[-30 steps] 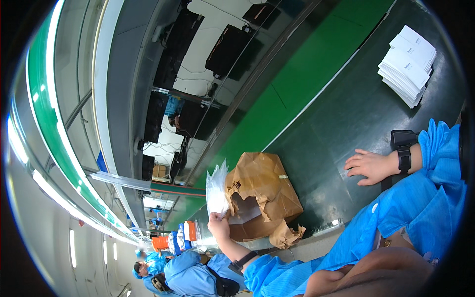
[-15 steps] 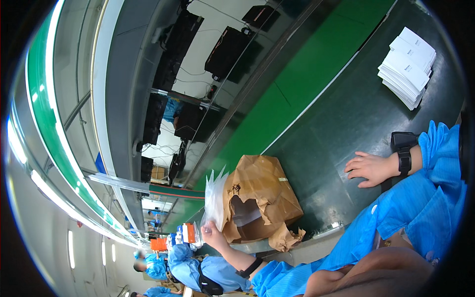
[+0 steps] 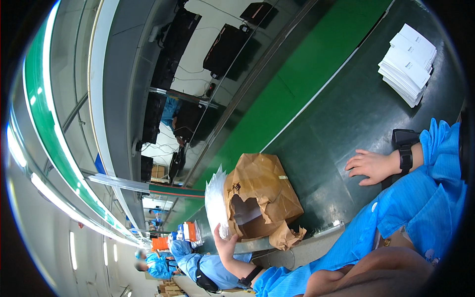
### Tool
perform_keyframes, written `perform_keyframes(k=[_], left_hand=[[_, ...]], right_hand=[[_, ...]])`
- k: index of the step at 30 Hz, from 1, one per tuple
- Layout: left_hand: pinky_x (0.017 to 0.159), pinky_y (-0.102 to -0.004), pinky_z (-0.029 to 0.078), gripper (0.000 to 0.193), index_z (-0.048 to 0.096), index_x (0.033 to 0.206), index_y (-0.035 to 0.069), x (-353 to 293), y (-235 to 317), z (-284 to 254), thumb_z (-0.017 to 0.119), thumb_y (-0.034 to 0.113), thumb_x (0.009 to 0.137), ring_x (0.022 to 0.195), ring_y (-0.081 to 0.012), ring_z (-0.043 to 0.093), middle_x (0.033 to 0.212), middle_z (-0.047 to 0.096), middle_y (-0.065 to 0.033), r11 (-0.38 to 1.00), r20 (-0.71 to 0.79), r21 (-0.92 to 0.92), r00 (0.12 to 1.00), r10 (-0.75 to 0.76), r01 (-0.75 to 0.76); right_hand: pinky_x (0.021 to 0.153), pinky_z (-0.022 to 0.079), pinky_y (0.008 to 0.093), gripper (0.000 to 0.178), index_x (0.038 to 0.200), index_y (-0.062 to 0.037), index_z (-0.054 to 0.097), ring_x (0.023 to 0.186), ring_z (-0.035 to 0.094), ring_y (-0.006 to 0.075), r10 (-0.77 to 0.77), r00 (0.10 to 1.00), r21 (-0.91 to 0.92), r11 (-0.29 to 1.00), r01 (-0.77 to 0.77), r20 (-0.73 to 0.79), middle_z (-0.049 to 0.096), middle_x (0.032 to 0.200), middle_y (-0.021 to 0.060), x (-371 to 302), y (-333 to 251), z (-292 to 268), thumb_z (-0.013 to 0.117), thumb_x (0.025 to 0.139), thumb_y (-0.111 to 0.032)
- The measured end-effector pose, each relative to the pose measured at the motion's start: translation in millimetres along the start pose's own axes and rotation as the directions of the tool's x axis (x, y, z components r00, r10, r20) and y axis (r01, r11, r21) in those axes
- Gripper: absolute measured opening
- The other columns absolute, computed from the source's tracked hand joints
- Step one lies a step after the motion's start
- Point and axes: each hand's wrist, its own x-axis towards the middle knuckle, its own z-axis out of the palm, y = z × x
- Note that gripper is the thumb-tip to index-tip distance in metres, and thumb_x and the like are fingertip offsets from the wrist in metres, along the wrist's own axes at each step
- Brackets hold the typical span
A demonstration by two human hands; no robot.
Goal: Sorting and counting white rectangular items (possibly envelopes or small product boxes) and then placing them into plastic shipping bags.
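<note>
My left hand [image 3: 226, 246] is at the lower end of a stack of clear plastic bags [image 3: 215, 200], its thumb and fingers spread apart and the fingertips touching the bags' near edge. These bags stand against the left side of a torn brown paper bag [image 3: 269, 185]. A ragged hole in the paper bag faces me, and its dark inside shows no contents I can make out. My right hand [image 3: 370, 167] lies flat on the dark green table [image 3: 321, 143], fingers stretched out, holding nothing. Beyond it sits a stack of white printed booklets or cards [image 3: 408, 64].
A bright green belt strip [image 3: 302, 84] runs along the table's far side. Black monitors [image 3: 225, 49] with cables stand past it. A metal post [image 3: 148, 186] crosses at left. Orange and white boxes [image 3: 189, 231] lie beyond the bags, near a co-worker in blue [image 3: 217, 267].
My left hand has shifted slightly right and its fingers have spread from a closed hold on the plastic bags. The bags look more gathered against the paper bag. My right hand stays put.
</note>
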Motion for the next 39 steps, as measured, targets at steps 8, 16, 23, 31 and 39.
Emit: perform_keyframes(k=[8,16,23,31,39], left_hand=[[0.074,-0.0308,0.044,0.020,0.060,0.095,-0.005,18.2,-14.1,-8.5,0.057,0.007,0.080,0.075,-0.0184,0.057,0.079,0.061,-0.0093,0.994,-0.176,0.062,0.981,-0.081,0.094],[0.068,-0.0314,0.045,0.027,0.058,0.098,-0.007,11.4,112.0,60.0,0.050,0.017,0.088,0.074,-0.0184,0.058,0.084,0.063,-0.0142,0.945,-0.674,-0.224,0.738,0.027,-0.240],[0.076,-0.0364,0.048,0.022,0.062,0.097,-0.004,-89.4,228.7,191.2,0.052,0.006,0.080,0.084,-0.0294,0.062,0.093,0.064,-0.0187,0.777,-0.276,-0.340,0.846,0.457,-0.531],[0.088,-0.0343,0.040,0.029,0.046,0.116,-0.001,-134.9,244.9,286.1,0.046,0.009,0.088,0.104,-0.0219,0.051,0.112,0.053,-0.0138,0.127,0.531,-0.845,0.788,0.312,0.519],[0.097,-0.0407,0.034,0.035,0.040,0.121,-0.002,-133.5,249.5,287.6,0.043,0.013,0.090,0.110,-0.0251,0.048,0.118,0.050,-0.0147,-0.244,0.704,-0.536,0.587,0.399,0.808]], right_hand=[[0.098,0.026,0.0491,0.040,0.106,-0.0095,0.056,0.119,0.038,0.0243,-0.007,1.000,0.011,1.000,0.007,0.003,0.046,0.121,0.0092,5.6,-1.6,-2.6,0.062,0.071,-0.028],[0.097,0.028,0.0465,0.038,0.107,-0.0076,0.055,0.114,0.043,0.0238,0.039,0.997,0.118,0.993,-0.030,-0.074,0.048,0.118,0.0086,-0.4,-0.6,0.3,0.060,0.074,-0.025],[0.094,0.036,0.0370,0.036,0.115,-0.0047,0.049,0.106,0.049,0.0252,0.185,0.870,0.481,0.874,0.067,-0.456,0.048,0.118,0.0129,14.5,-10.6,-23.0,0.053,0.081,-0.016],[0.095,0.036,0.0349,0.055,0.131,-0.0048,0.030,0.109,0.048,0.0211,0.617,0.600,0.805,0.588,0.079,-0.509,0.040,0.126,0.0142,-5.8,-6.5,-42.8,0.054,0.083,-0.019],[0.096,0.035,0.0342,0.064,0.135,-0.0048,0.022,0.112,0.046,0.0207,0.616,0.654,0.897,0.247,0.368,-0.438,0.033,0.133,0.0134,8.0,-18.2,-96.1,0.054,0.084,-0.025]])
